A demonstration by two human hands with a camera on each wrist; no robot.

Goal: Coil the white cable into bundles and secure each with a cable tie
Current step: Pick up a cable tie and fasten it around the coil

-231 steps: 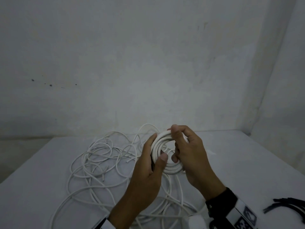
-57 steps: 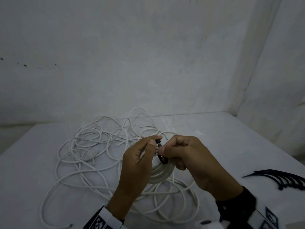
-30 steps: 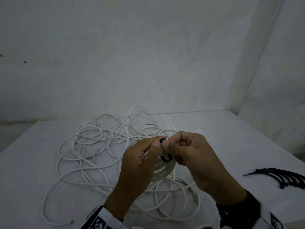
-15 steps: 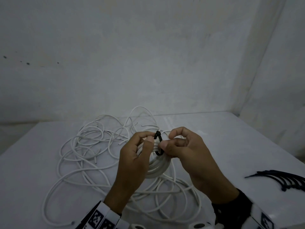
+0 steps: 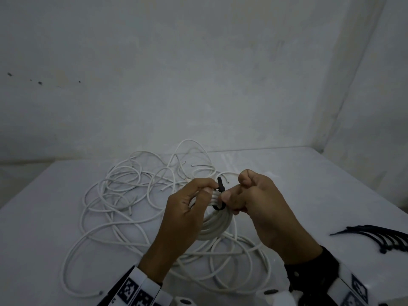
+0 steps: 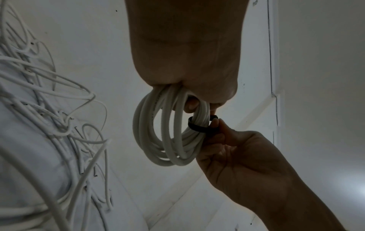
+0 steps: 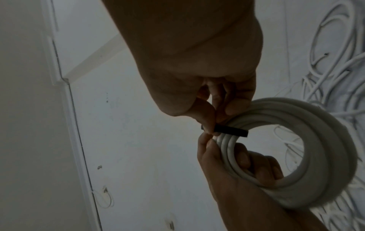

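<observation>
Two bare hands work above a pale grey table top [image 5: 309, 186], both raised clear of it. The left hand [image 5: 183, 215] has its fingers curled through the middle of a tight round coil of white plastic-sheathed cable [image 5: 215, 226], with the thumb pressed on the outer turns; the coil hangs upright from this grip. In the left wrist view the same coil [image 6: 168, 132] shows several turns lying side by side, and one fingertip is seen inside the ring.

A narrow black plastic cable tie [image 5: 219, 195] is looped around the upper right part of the coil. Its free tail stands up between the two hands. The right hand [image 5: 260, 202] pinches the tie between thumb and forefinger, right against the coil; the other fingers are folded in toward the palm. In the right wrist view the tie [image 7: 231, 130] crosses the turns as a flat black band, with the pinching thumb at its left end. How tight the loop sits cannot be told.

Below and behind the hands, a loose tangle of thin white cable [image 5: 123, 202] sprawls over the left and middle of the table, with several cut ends visible. A fanned bunch of spare black cable ties [image 5: 384, 238] lies on the table at the right edge, well apart from the coil.
</observation>
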